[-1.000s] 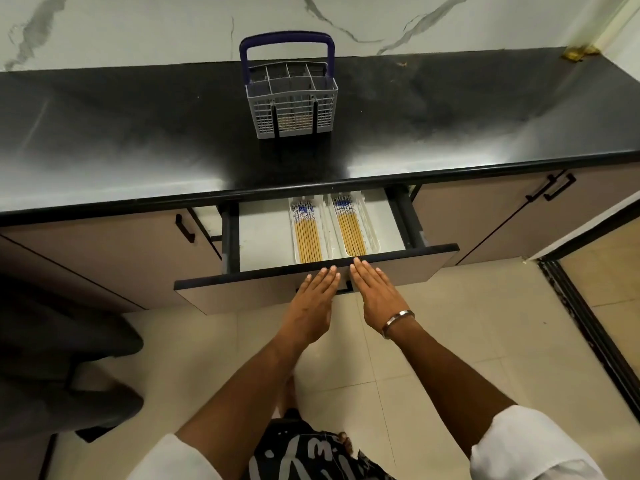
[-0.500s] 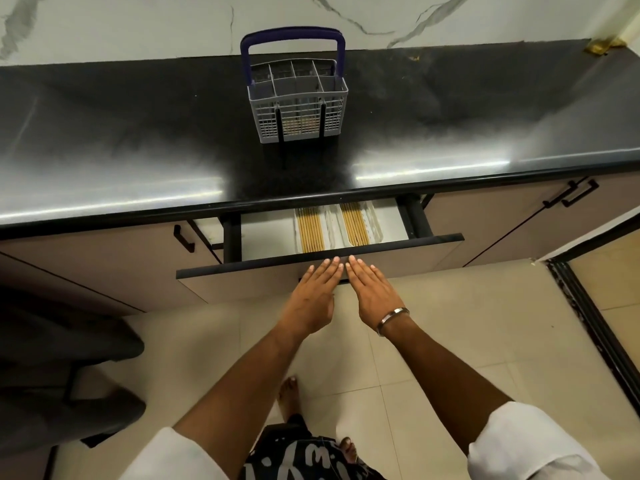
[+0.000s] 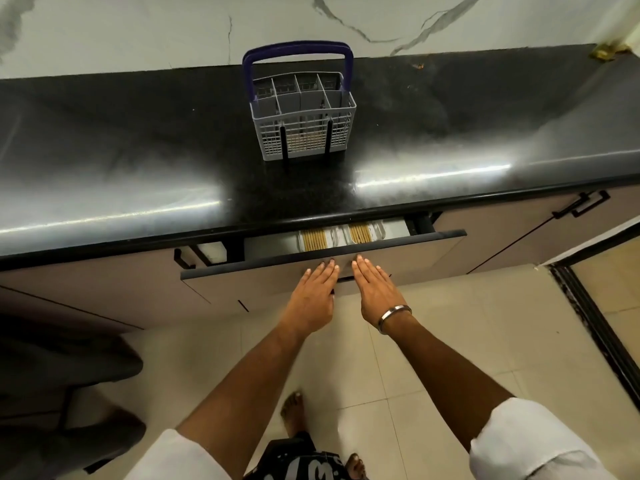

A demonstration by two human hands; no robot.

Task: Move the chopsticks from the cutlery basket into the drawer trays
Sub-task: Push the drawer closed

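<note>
The grey cutlery basket (image 3: 302, 117) with a blue handle stands on the black counter; its top compartments look empty. Below it the drawer (image 3: 263, 275) is open only a narrow gap. Two clear trays in that gap hold yellow chopsticks, the left bundle (image 3: 313, 240) and the right bundle (image 3: 360, 233). My left hand (image 3: 313, 294) and my right hand (image 3: 375, 289) lie flat side by side against the drawer front, fingers straight, holding nothing. A metal bangle circles my right wrist.
The black counter (image 3: 138, 174) runs the full width under a marble wall. Cabinet doors with black handles (image 3: 581, 206) flank the drawer. A dark stool or chair (image 3: 69, 375) stands at the lower left. My bare feet (image 3: 294, 407) are on beige floor tiles.
Both hands have pushed the drawer inward over the last second. The gap has shrunk so only the chopsticks' near ends show now.
</note>
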